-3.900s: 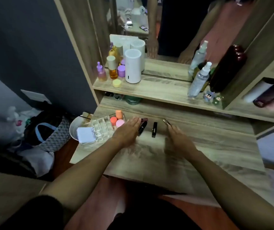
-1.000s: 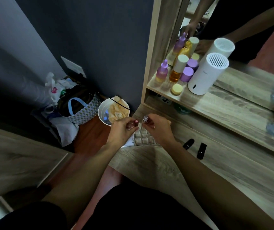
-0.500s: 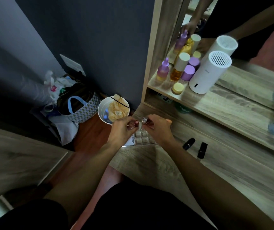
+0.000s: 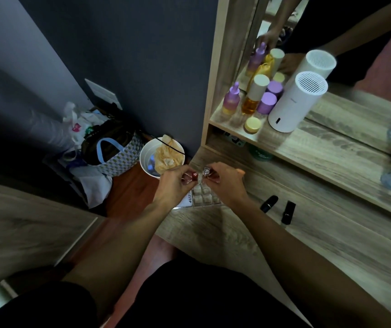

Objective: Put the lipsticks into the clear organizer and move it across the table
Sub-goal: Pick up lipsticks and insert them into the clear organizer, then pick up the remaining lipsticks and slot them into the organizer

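Note:
The clear organizer (image 4: 201, 197) with square cells stands at the table's left end, partly hidden under both hands. My left hand (image 4: 174, 184) pinches a dark red lipstick (image 4: 192, 175) just above it. My right hand (image 4: 225, 182) holds another lipstick with a silvery round end (image 4: 206, 172), right beside the red one. Two black lipsticks lie on the table to the right: one (image 4: 269, 203) nearer the organizer, the other (image 4: 288, 212) beyond it.
A shelf above the table carries purple and amber bottles (image 4: 251, 100), a yellow jar (image 4: 252, 125) and a white cylinder (image 4: 293, 102) before a mirror. Off the table's left edge, a white bin (image 4: 159, 157) and a checked bag (image 4: 116, 152) sit on the floor.
Since 3.9 s ago both hands left the table and each took up a lipstick; the view swung left. Over the last second the hands have stayed almost still above the organizer.

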